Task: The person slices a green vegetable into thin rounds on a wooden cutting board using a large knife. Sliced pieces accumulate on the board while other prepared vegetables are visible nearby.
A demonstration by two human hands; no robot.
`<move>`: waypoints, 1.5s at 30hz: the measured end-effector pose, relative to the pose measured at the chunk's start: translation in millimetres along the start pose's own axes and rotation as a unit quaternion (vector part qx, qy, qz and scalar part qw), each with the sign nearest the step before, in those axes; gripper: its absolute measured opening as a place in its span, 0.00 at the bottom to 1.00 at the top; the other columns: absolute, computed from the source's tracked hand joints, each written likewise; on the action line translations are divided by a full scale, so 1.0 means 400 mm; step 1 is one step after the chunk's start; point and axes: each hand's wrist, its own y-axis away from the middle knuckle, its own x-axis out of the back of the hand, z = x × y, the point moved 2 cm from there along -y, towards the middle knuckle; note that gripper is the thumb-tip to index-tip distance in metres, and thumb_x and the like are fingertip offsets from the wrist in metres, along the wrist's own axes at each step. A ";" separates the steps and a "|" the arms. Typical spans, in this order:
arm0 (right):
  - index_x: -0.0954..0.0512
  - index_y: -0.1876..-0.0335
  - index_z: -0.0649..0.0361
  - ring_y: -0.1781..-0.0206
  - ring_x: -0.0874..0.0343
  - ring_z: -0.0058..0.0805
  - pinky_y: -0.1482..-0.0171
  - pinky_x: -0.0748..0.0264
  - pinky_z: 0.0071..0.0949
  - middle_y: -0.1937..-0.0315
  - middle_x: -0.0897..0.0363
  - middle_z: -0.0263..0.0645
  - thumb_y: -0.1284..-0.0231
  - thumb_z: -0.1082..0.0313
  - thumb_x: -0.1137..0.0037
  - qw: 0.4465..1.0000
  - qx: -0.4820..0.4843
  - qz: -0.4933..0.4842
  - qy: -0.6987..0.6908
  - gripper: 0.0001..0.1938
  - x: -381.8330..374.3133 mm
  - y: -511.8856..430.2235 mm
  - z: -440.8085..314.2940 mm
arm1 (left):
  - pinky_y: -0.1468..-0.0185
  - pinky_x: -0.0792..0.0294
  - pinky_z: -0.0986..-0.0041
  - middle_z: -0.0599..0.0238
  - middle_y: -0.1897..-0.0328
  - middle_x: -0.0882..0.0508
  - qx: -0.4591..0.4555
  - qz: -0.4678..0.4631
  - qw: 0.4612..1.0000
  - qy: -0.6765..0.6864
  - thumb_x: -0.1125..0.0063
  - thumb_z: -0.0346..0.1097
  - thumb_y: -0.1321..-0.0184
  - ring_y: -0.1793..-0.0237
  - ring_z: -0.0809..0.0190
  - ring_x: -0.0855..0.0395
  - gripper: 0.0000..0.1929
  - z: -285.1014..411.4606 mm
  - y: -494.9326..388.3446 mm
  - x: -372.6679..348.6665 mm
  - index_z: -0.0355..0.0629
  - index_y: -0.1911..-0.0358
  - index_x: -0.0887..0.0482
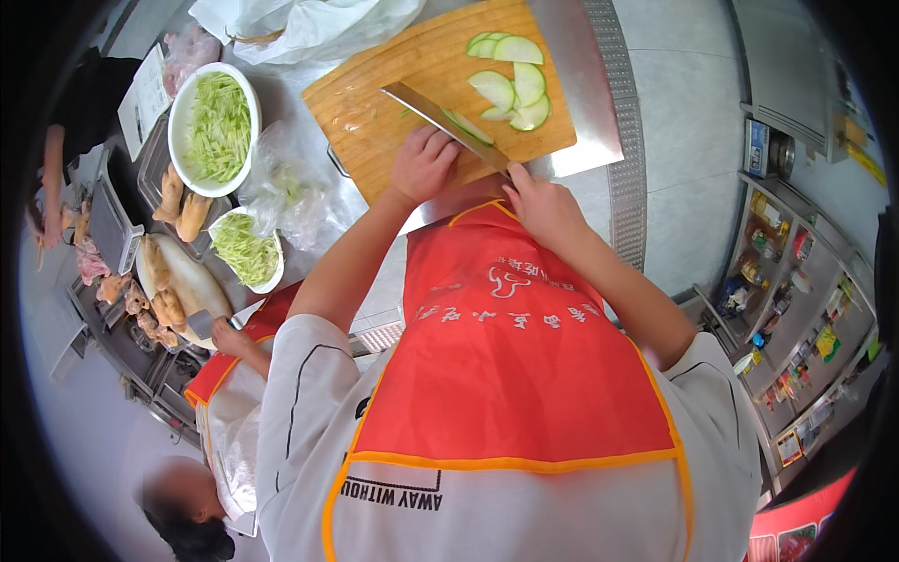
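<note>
My right hand (pixel 544 204) grips the handle of a kitchen knife (pixel 421 105), whose broad blade slants across a wooden cutting board (pixel 372 77). Beside the near side of the blade, my left hand (pixel 425 163) rests with bent fingers on a piece of green-skinned vegetable, mostly hidden by the fingers and knife. A pale slice with a green rim (pixel 469 128) lies against the blade's far side. Farther right on the board are several thin half-round slices (pixel 530 84), pale inside with green skin, possibly green radish.
Left on the steel table (pixel 309 126) stand a white bowl of green shreds (pixel 254 116), a smaller dish (pixel 281 270) and a plastic bag (pixel 298 190). Trotters (pixel 193 214) lie nearby. A co-worker's hand (pixel 230 337) holds a cleaver (pixel 201 323); another person's arm (pixel 53 183) reaches in.
</note>
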 end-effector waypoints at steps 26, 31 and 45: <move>0.27 0.45 0.57 0.71 0.15 0.57 0.69 0.17 0.50 0.70 0.17 0.51 0.25 0.58 0.40 0.999 -0.005 0.032 -0.004 0.14 0.151 0.117 -0.088 | 0.35 0.27 0.54 0.61 0.45 0.18 0.002 0.000 1.000 -0.011 0.33 0.31 0.48 0.40 0.49 0.22 0.15 -0.004 0.014 0.003 0.45 0.54 0.15; 0.26 0.43 0.58 0.73 0.15 0.55 0.70 0.16 0.48 0.72 0.19 0.50 0.25 0.58 0.40 0.999 -0.007 0.038 -0.003 0.15 0.133 0.145 -0.101 | 0.33 0.28 0.53 0.59 0.45 0.18 0.000 -0.006 1.000 -0.023 0.33 0.33 0.48 0.39 0.47 0.23 0.16 -0.011 0.030 -0.011 0.45 0.54 0.14; 0.26 0.44 0.59 0.74 0.15 0.54 0.73 0.17 0.47 0.74 0.20 0.49 0.25 0.59 0.40 0.999 0.004 0.041 0.001 0.15 0.132 0.146 -0.086 | 0.32 0.29 0.52 0.60 0.47 0.17 0.006 0.005 1.000 -0.026 0.31 0.33 0.48 0.41 0.47 0.22 0.15 -0.006 0.022 -0.005 0.45 0.55 0.14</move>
